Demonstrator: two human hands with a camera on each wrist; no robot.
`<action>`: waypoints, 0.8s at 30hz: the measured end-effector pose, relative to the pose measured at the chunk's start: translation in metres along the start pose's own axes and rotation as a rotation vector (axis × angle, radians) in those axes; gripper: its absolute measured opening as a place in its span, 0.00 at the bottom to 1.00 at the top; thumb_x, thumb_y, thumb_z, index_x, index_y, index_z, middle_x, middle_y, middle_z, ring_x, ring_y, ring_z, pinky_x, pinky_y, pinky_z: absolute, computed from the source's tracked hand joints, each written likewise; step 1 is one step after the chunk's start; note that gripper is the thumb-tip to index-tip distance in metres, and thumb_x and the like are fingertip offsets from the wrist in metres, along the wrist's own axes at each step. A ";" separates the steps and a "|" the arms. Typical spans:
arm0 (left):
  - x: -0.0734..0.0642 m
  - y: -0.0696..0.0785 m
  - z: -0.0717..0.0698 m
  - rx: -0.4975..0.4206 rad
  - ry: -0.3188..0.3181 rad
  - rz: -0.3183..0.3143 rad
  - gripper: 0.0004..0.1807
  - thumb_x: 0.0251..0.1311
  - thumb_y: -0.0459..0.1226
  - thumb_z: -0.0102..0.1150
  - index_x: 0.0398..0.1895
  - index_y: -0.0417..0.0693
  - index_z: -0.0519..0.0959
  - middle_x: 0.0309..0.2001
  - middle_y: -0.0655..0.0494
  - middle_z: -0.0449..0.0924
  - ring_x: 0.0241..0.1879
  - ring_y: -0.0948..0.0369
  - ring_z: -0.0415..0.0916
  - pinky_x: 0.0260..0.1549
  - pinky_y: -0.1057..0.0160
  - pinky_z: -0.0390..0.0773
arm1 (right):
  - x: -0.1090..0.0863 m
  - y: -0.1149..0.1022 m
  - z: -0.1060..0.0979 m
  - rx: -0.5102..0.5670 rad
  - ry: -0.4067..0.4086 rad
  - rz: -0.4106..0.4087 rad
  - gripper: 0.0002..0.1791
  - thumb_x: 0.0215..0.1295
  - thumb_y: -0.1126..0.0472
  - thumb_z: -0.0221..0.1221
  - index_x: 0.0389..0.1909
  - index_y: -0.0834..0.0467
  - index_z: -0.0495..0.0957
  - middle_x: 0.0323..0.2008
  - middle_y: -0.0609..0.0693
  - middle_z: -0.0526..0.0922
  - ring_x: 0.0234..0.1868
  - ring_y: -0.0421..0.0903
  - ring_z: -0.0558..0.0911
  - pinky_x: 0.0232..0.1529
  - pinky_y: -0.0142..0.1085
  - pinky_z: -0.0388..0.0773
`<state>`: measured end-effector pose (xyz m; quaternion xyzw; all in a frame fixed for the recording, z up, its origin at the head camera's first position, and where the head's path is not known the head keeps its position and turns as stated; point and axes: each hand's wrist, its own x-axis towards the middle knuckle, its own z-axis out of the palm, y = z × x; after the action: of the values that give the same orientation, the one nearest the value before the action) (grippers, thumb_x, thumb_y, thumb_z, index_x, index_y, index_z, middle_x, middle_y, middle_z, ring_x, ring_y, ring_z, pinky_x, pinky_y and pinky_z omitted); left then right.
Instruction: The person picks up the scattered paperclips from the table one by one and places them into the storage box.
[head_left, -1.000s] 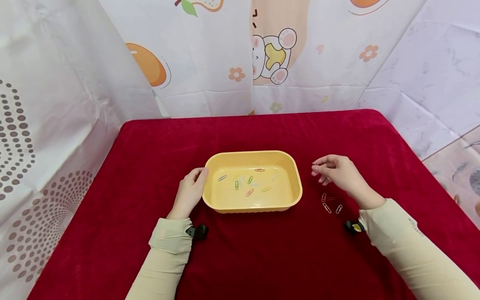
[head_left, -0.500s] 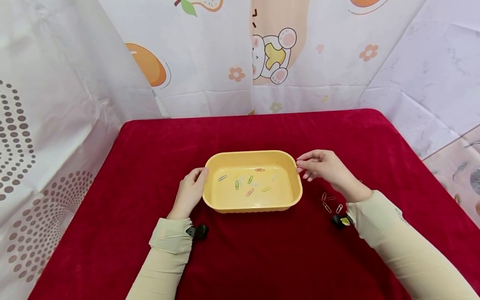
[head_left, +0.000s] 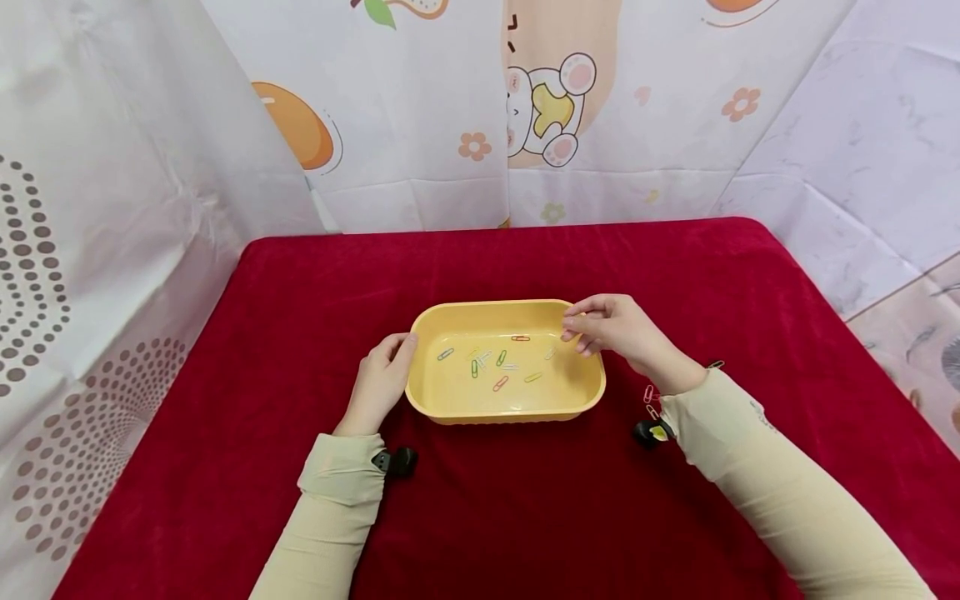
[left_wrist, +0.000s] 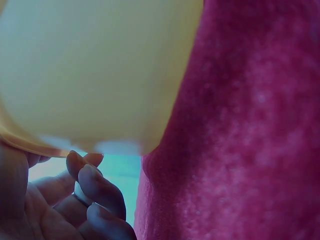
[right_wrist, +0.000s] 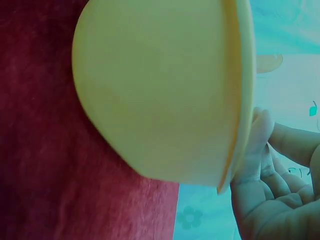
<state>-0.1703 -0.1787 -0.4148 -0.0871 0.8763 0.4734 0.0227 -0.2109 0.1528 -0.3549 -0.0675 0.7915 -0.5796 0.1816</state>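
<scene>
Tray (head_left: pixel 457 400) rests on the red surface (head_left: pixel 510 517) and serves as the reference for all positions. Of your hands, the left hand (head_left: pixel 378 375) grips the tray's left rim, thumb on top, other fingers outside and below the lip; it appears to steady the tray. Your right hand (head_left: pixel 611 325) hangs over the tray's right end, toward the far corner. Its thumb and forefinger are brought close in a narrow pinch; you cannot tell from either view whether a clip sits between the tips, nor whether the hand touches the rim.

Clips lie scattered on the tray floor: two green clips (head_left: pixel 475 368) near the middle, a red clip (head_left: pixel 520 338) toward the far wall, others around them. To the right of the tray, on the cloth, a pink clip (head_left: pixel 649 393) and a yellow clip (head_left: pixel 652 412) show beside your forearm.

Judgement: step in hand looks like delivering a clip into the tray. The next move calls for lowering slightly, then parting thumb and forefinger inside the rim.
</scene>
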 end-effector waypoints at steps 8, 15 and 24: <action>0.000 0.000 0.000 0.001 0.000 -0.002 0.28 0.74 0.58 0.41 0.63 0.51 0.76 0.56 0.48 0.81 0.52 0.53 0.78 0.55 0.52 0.74 | 0.010 -0.006 0.012 -0.008 0.000 -0.005 0.19 0.69 0.66 0.58 0.54 0.76 0.73 0.27 0.47 0.87 0.23 0.39 0.82 0.30 0.32 0.82; 0.000 0.001 0.000 -0.002 -0.004 -0.002 0.28 0.74 0.58 0.41 0.63 0.51 0.76 0.55 0.48 0.81 0.51 0.53 0.78 0.55 0.52 0.74 | 0.013 -0.007 0.017 -0.015 -0.008 -0.009 0.18 0.69 0.67 0.58 0.53 0.77 0.73 0.27 0.47 0.87 0.24 0.40 0.83 0.30 0.31 0.82; -0.001 0.001 -0.001 0.002 -0.006 -0.006 0.30 0.73 0.60 0.40 0.63 0.51 0.76 0.56 0.48 0.81 0.51 0.53 0.78 0.54 0.52 0.74 | 0.013 -0.007 0.018 -0.023 -0.009 -0.001 0.19 0.70 0.66 0.58 0.55 0.76 0.74 0.30 0.51 0.87 0.24 0.41 0.83 0.30 0.32 0.83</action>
<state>-0.1698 -0.1784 -0.4133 -0.0881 0.8765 0.4726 0.0269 -0.2170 0.1306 -0.3562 -0.0726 0.7972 -0.5703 0.1843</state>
